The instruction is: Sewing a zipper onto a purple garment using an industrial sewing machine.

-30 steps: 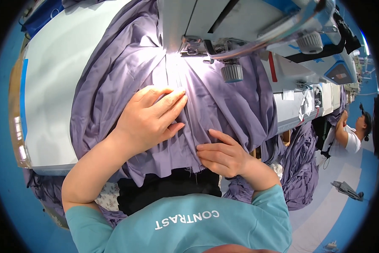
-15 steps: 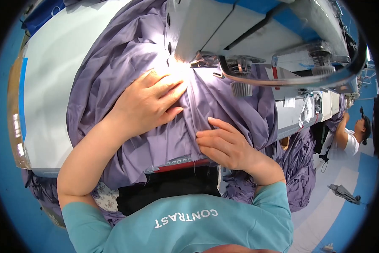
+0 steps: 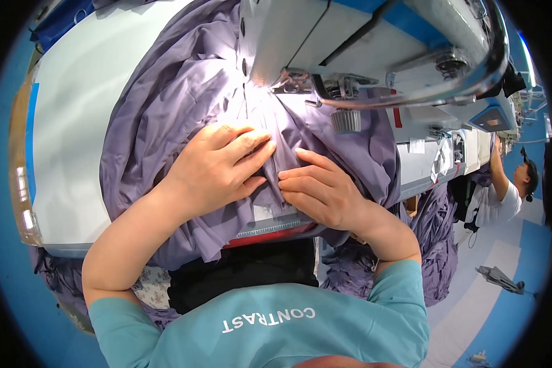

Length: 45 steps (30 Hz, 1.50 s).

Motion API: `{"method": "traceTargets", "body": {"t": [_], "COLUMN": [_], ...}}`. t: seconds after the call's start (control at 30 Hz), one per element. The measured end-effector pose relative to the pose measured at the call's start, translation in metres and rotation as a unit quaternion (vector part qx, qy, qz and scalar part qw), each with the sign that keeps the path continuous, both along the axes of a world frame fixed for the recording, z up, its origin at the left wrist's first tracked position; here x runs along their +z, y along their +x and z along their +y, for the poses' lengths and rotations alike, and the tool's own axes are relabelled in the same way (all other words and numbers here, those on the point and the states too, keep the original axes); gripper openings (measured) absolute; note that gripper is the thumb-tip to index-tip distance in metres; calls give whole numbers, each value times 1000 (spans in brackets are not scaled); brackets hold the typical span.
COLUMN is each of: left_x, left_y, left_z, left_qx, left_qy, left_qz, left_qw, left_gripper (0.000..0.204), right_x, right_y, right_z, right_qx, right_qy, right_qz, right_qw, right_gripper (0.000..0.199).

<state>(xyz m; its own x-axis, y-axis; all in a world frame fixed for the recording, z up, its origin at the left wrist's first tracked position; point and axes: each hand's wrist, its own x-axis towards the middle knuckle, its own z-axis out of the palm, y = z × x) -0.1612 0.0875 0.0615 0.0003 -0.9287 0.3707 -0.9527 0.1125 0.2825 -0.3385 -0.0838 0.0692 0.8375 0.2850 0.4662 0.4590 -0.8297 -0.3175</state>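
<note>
pressing flat on purple fabric (image 3: 165, 116), the left hand (image 3: 217, 168) lies spread, fingers extended toward the sewing machine (image 3: 349, 43); the right hand (image 3: 322, 190) rests beside it, fingers nearly together, pinning a fold. the cloth drapes over the white table (image 3: 73, 122) and hangs off its near edge. it looks light, soft and slippery, best controlled by palms near the seam. glare hides the needle; a co-worker (image 3: 509, 190) is cut off at right.
</note>
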Motion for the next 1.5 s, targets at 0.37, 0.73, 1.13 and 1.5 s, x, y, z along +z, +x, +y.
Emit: {"method": "traceTargets", "body": {"t": [0.37,0.73,1.13,1.5], "left_x": [1,5,17,6], "left_y": [23,49,19,23], "left_z": [-11,-20,-8,-13], "left_qx": [8,-79,-40,-24], "left_qy": [-19,-42,-4,-8], "left_qz": [-30,-22,-54,-16], "left_qw": [999,996,998,1000], "left_gripper": [50,41,46,36], "right_x": [0,-3,-14,-6], "right_y": [26,41,46,47], "right_z": [-19,-38,-30,-30], "right_qx": [26,40,-44,-57], "right_qy": [-19,-37,6,-8], "right_qz": [4,87,5,24], "right_qw": [999,995,999,998], "right_gripper": [18,21,22,32]}}
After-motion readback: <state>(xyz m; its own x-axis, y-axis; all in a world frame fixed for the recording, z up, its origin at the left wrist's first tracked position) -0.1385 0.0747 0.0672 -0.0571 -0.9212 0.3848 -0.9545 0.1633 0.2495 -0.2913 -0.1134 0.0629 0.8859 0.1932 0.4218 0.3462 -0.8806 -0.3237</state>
